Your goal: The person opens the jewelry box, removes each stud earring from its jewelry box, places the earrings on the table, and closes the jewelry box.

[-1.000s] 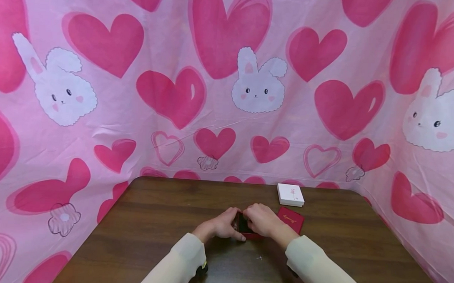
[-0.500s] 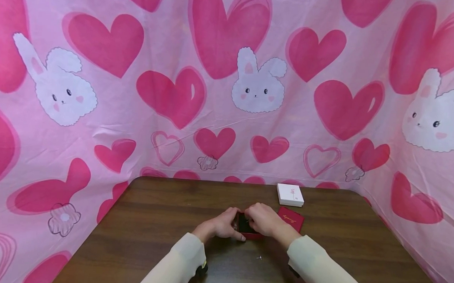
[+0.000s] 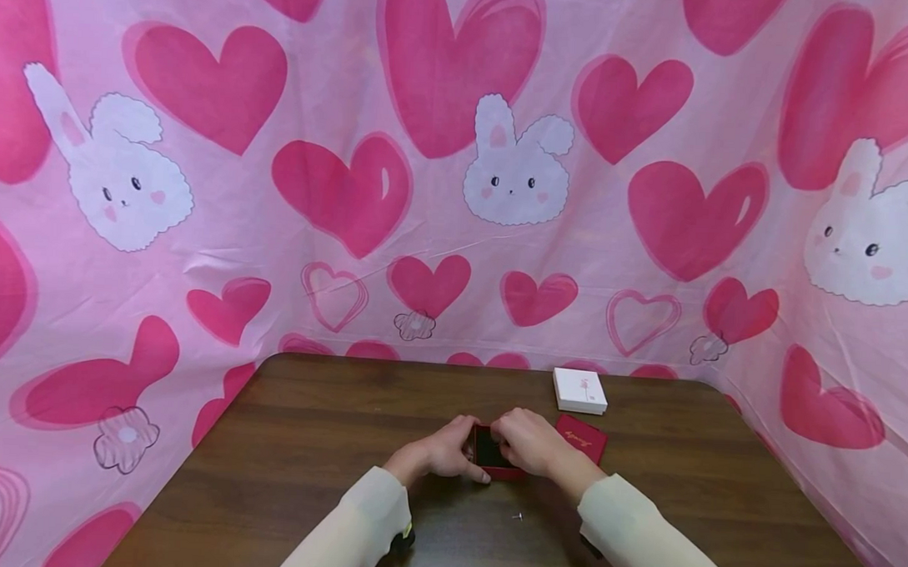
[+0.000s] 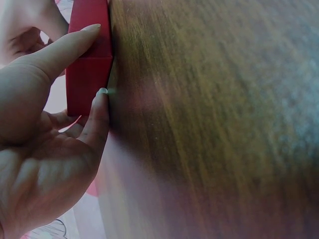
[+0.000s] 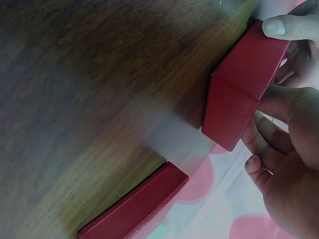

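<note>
A small red jewelry box (image 3: 498,474) with a black lining sits on the table without its lid. My left hand (image 3: 446,452) grips the box at its left side, thumb against the near wall (image 4: 88,84). Curled fingers of my right hand (image 3: 529,440) reach over the right side into the box. Whether they pinch anything is hidden, though the right wrist view shows them at the rim of the box (image 5: 234,97). Nearer to me lies a tiny silvery piece (image 3: 518,517), possibly an earring; it is too small to tell.
The red lid (image 3: 588,438) with gold lettering lies just right of the box, close to my right forearm. Behind it stands a white box (image 3: 581,391) with pink lettering. A pink curtain (image 3: 441,233) hangs beyond the back edge of the wooden table (image 3: 329,429).
My right hand has shifted very slightly to the right over the box, baring a little more of the black lining. The left hand keeps its hold on the box.
</note>
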{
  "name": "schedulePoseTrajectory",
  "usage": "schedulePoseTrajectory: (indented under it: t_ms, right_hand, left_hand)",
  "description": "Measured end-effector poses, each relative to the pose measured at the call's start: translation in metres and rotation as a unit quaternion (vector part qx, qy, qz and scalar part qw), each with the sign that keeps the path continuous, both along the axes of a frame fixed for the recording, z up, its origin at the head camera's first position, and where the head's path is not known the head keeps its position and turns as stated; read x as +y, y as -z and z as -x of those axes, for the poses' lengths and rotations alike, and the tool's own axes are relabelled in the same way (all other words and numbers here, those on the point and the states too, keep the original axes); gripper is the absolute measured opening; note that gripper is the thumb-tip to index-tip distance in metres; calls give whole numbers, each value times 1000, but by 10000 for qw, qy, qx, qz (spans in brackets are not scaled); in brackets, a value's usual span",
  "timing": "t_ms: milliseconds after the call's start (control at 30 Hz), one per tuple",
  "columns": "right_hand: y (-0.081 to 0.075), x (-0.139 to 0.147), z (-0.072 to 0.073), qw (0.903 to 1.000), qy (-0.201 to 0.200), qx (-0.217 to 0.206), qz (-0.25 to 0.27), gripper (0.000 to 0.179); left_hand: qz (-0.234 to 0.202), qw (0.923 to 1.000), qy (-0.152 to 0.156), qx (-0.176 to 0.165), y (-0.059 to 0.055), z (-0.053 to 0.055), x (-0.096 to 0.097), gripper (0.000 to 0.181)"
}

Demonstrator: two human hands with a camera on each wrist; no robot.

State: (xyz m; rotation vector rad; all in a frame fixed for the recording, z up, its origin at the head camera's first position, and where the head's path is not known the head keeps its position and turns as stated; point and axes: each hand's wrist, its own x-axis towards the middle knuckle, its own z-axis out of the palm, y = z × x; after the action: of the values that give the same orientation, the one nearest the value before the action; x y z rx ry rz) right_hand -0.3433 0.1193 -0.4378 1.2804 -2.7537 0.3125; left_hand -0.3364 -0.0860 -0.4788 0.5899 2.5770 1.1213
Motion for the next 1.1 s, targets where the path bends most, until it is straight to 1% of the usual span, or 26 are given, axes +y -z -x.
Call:
schedulePoseTrajectory:
  t_ms: [333,500,600,700,867,1000,1100]
  right_hand:
    - [-2,6,-3,9999,71,-123,80,5]
    - [-4,8,-4,9998,-35,-146,114,7]
    - [-4,8,-5,9997,-54,-205,89,7]
    - [-4,8,-7,9996,-81,-256,71,9]
    - [-4,8,-8,9995,-124,-258,102,14]
    - [-4,8,-9,9996,-111,-220,96,13]
    - [-3,8,-9,9997,-92,-186,104,11]
  left_hand:
    - [50,10000,21,72,-5,-5,0,67]
    - [50,9999,83,74,-16,-11,-1,67]
    - [-34,9999,137,95,-21,-15,-1,66]
    - [75,9999,111,103,-19,-16,-1,65]
    - [81,9997,101,204,-15,-14,-1,65]
    - [47,9998,86,165,-19,-16,0,65]
    - [70,9999,28,126,-15,-13,1,65]
